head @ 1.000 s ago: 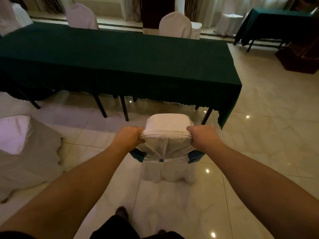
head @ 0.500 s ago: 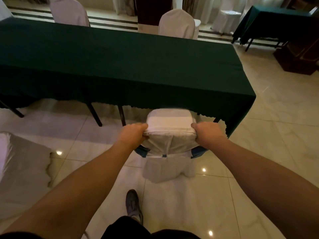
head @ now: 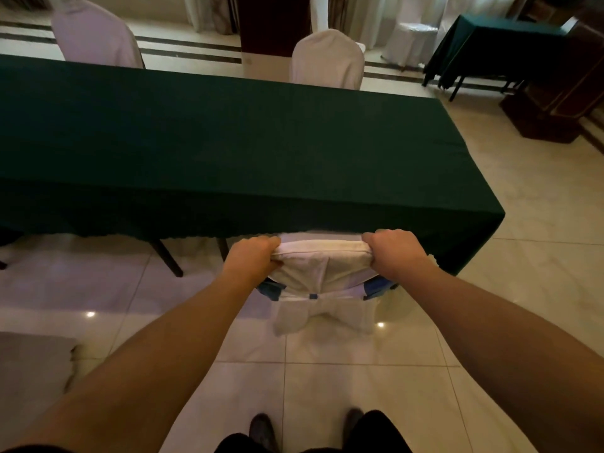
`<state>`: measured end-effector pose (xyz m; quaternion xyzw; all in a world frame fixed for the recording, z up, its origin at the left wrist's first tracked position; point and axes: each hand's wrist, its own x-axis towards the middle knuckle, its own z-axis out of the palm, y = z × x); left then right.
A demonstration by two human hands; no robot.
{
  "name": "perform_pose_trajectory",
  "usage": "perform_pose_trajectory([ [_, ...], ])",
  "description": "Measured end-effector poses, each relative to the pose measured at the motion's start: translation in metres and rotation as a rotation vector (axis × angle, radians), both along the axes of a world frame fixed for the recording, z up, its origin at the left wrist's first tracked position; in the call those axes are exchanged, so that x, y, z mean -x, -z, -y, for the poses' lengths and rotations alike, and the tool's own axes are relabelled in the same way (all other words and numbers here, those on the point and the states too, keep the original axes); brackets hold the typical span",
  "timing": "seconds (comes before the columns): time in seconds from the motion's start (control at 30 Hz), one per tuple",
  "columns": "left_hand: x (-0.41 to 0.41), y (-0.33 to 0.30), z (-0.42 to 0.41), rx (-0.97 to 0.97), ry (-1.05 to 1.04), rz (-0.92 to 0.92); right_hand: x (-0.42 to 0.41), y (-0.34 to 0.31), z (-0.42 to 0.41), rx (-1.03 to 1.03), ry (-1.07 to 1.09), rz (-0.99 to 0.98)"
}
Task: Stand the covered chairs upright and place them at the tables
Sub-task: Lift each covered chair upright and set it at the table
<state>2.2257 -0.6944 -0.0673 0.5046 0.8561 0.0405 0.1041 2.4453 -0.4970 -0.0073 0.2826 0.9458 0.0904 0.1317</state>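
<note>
Your dark shoes (head: 261, 428) stand on glossy cream marble floor tiles (head: 359, 403) that mirror the ceiling lights. At your left, a grey cloth-covered shape (head: 29, 364) lies on the floor. Your left hand (head: 253, 258) and right hand (head: 394, 253) are both clenched on the top corners of the white fabric-covered chair (head: 322, 273), which stands upright, its seat tucked under the near edge of the long dark green cloth-draped tabletop (head: 212, 148). Across it stand two more white covered chairs (head: 327, 60). Farther right are a second green-draped table (head: 496, 47) and a dark wooden lectern (head: 562, 93); pale curtains (head: 376, 14) line the back wall.
</note>
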Motion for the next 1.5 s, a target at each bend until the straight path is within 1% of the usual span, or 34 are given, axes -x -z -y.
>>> perform_pose_trajectory([
  [0.13,0.024,0.004,-0.028,-0.015,-0.008,-0.067,0.026,0.006,-0.037,0.014,-0.009,0.009],
  [0.27,0.039,0.0,-0.062,-0.03,-0.034,-0.049,0.049,0.007,-0.078,0.05,-0.022,0.007],
  [0.43,0.048,-0.006,-0.103,0.037,-0.026,-0.084,0.061,0.012,-0.121,0.085,-0.037,0.003],
  [0.53,0.056,-0.011,-0.126,0.012,-0.023,-0.111,0.065,0.015,-0.146,0.117,-0.041,-0.024],
  [0.6,0.059,-0.017,-0.143,-0.002,0.013,-0.151,0.061,0.018,-0.161,0.124,-0.029,-0.037],
  [0.73,0.052,-0.026,-0.176,0.016,0.083,-0.167,0.042,0.028,-0.184,0.127,0.035,-0.069],
  [0.83,0.041,-0.023,-0.186,0.046,0.139,-0.177,0.027,0.039,-0.189,0.145,0.064,-0.067],
  [1.03,0.029,-0.01,-0.177,0.058,0.187,-0.213,0.011,0.052,-0.183,0.174,0.068,-0.044],
  [1.17,0.02,0.003,-0.169,0.11,0.246,-0.202,-0.003,0.061,-0.175,0.211,0.09,-0.015],
  [1.33,0.016,0.01,-0.167,0.082,0.222,-0.188,-0.01,0.068,-0.172,0.215,0.102,-0.057],
  [1.5,0.01,0.015,-0.172,0.1,0.201,-0.179,-0.016,0.068,-0.177,0.223,0.129,-0.047],
])
